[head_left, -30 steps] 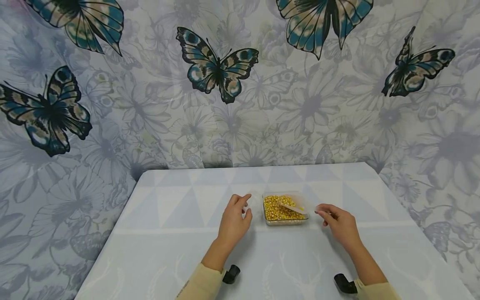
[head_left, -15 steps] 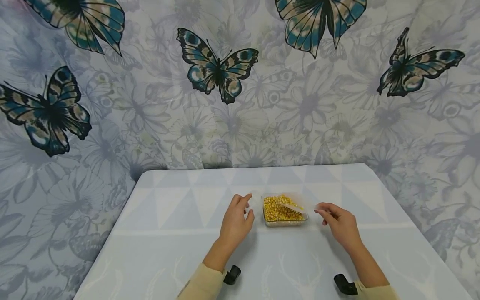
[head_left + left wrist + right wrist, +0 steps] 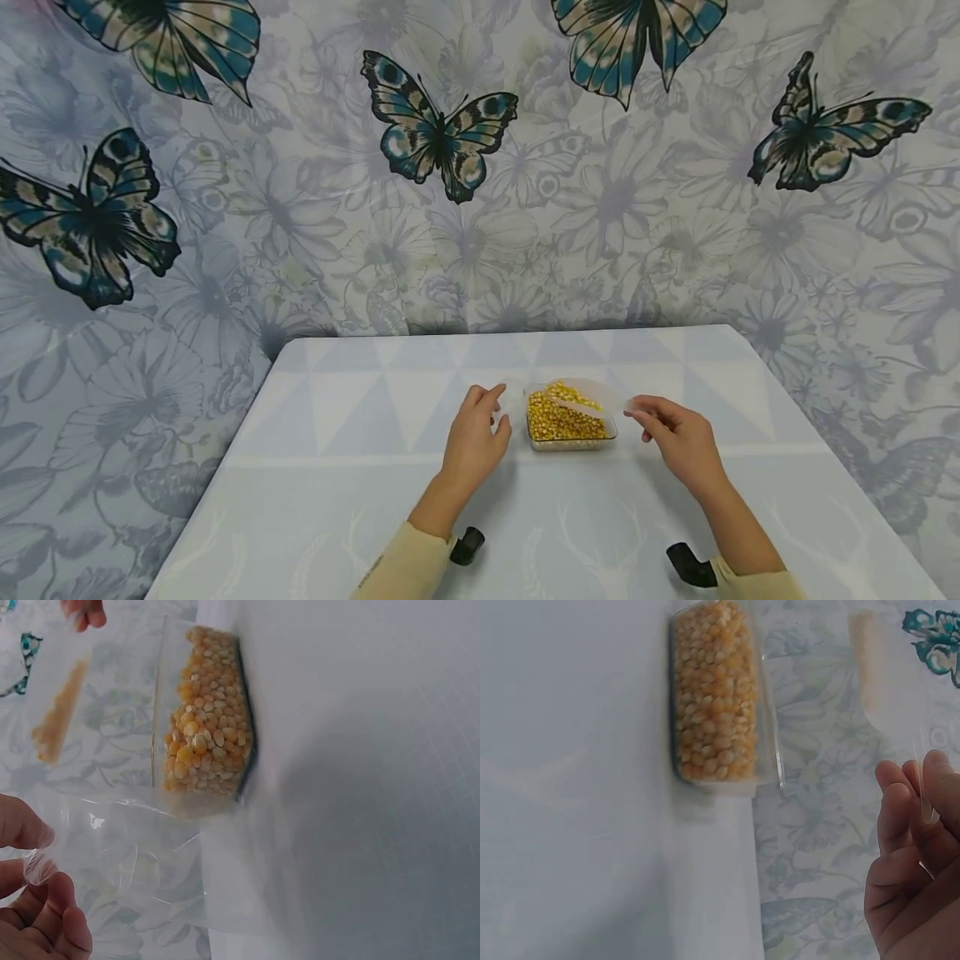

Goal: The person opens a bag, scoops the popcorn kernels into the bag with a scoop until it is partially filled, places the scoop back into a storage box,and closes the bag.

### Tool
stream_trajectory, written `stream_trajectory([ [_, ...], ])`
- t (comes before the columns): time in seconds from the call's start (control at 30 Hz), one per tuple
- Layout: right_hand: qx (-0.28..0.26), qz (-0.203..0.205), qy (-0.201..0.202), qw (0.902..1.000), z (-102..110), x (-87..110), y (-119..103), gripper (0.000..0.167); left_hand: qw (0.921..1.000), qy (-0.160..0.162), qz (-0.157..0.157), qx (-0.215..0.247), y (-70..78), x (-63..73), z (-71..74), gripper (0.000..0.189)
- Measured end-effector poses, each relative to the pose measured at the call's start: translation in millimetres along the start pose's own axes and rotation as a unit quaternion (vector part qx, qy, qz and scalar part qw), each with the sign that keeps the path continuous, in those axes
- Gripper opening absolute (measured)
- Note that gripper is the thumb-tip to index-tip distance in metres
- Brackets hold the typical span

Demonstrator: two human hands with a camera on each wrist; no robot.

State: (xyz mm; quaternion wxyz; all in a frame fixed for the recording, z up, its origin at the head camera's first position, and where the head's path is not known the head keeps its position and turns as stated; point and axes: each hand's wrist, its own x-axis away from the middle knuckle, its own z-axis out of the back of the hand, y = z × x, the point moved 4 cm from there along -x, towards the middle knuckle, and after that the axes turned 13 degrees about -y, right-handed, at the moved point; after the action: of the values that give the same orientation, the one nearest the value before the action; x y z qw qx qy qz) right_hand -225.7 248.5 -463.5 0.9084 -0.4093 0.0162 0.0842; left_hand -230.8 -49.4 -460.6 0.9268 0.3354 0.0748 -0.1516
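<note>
A clear rectangular container full of yellow corn kernels stands on the table between both hands. My left hand, left of it, pinches the edge of a clear plastic bag between thumb and fingers. The bag spreads from those fingers towards the near end of the container in the left wrist view. To the right, my right hand pinches a thin, translucent plastic scoop by its end. Kernels lie on the scoop, which is over the container in the head view.
The table has a pale cloth with triangles and antlers. Behind it rises a wall with a flower and butterfly pattern. A black wrist device sits at the left sleeve and another black device at the right.
The right hand has risen slightly and shifted a little left, and the scoop with its kernels sits a little higher over the container. The left hand has drifted slightly right.
</note>
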Motion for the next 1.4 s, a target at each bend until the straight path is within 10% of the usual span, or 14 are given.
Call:
stream_trajectory([
  [0.87,0.081,0.105,0.004,0.9911,-10,-4.7,-51,0.018,0.9995,0.005,-0.008,0.031,7.5,-1.5,-4.7,0.046],
  [1.4,0.198,0.163,0.036,0.9660,-8,-5.9,-79,0.024,0.9998,0.001,-0.006,0.018,12.8,-5.6,-11.2,0.049],
])
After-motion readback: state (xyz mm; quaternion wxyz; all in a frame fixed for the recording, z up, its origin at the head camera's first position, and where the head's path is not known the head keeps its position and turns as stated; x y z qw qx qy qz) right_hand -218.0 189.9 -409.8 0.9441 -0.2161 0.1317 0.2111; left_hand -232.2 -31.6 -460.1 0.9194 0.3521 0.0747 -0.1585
